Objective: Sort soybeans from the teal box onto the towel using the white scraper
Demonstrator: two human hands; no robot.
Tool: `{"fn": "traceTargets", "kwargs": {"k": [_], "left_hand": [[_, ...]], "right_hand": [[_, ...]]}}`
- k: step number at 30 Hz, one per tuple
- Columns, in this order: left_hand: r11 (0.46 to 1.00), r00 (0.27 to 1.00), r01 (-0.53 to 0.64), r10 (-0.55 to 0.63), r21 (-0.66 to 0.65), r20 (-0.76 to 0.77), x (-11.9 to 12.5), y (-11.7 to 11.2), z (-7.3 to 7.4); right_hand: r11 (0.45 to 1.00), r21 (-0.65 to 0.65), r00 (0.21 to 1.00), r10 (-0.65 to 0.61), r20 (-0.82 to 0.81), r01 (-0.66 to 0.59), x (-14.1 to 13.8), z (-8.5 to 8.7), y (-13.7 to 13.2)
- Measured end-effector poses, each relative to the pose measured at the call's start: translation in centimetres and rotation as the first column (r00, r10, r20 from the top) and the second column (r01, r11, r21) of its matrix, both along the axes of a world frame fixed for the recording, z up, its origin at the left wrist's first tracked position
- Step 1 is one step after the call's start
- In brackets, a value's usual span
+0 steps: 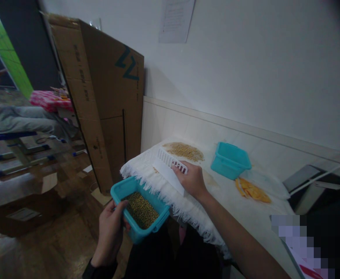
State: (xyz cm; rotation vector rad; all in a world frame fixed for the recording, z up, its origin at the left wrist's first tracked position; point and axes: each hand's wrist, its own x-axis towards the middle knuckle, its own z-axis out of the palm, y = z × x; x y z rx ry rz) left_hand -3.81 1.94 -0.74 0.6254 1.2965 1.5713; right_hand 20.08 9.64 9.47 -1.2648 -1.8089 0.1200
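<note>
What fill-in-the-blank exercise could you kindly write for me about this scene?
1. The left hand grips the near tub by its ____.
2. The slotted tool in the right hand is ____ in colour.
3. In this view, the far tub stands to the ____ of the loose pile.
4. The tall box is made of ____.

Missing words: rim; white; right; cardboard.

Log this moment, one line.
Left hand: grips teal tub of greenish beans | Right hand: holds white slotted tool | Beyond tool: tan beans
</note>
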Motion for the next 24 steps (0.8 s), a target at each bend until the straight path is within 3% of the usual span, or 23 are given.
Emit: {"fn": "traceTargets", "kwargs": {"k": [7,24], "left_hand": [[1.000,1.000,0.003,-0.003,-0.017,-0.006,0.0,0.0,0.2],[1.000,1.000,-0.012,0.012,-0.019,0.003,0.0,0.0,0.3]], "right_hand": [[0.999,0.005,0.999,-0.041,-0.015,0.041,0.7,-0.2,-0.6],[0.999,-0.027,0.999,0.030,-0.043,-0.031,0.8,-0.3,-2.7]]}}
